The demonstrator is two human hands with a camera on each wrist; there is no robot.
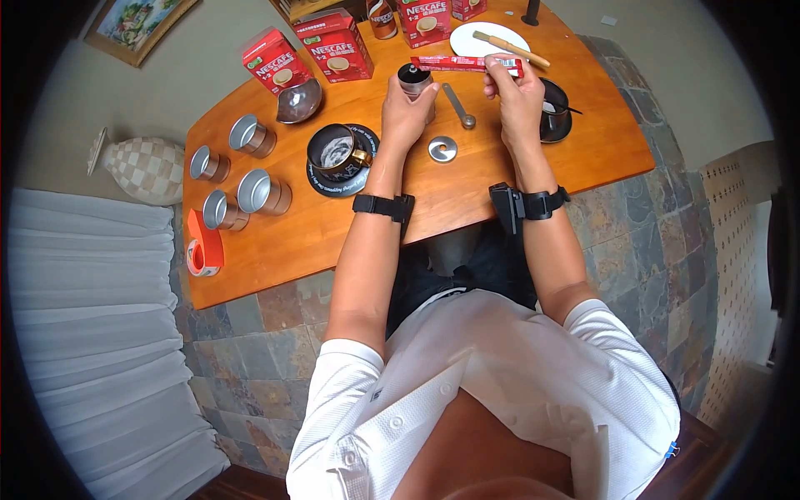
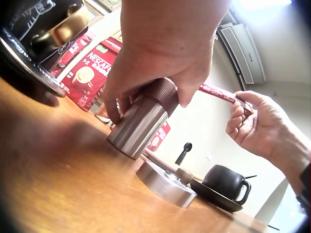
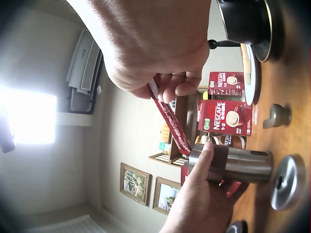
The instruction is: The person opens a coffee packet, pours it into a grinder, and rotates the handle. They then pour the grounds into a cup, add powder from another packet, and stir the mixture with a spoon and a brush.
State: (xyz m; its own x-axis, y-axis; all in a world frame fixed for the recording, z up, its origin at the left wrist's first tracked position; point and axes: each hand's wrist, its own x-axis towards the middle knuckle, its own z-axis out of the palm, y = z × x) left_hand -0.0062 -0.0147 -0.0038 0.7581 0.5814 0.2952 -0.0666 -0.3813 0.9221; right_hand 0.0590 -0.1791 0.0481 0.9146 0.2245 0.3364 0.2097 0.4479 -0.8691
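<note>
Left hand [image 1: 406, 112] grips a ribbed steel tin [image 1: 414, 79]; right hand [image 1: 512, 87] pinches a glossy red sachet [image 1: 462, 63], perhaps touching its rim, over the wooden tabletop [image 1: 467, 187].

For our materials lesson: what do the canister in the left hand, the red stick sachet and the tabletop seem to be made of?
Canister: likely brushed steel, a grey satin sheen, with a ribbed dark top.
Red stick sachet: probably plastic or foil laminate, thin, glossy, printed.
Tabletop: looks like varnished wood, orange-brown with a soft shine; veneer cannot be ruled out.
</note>
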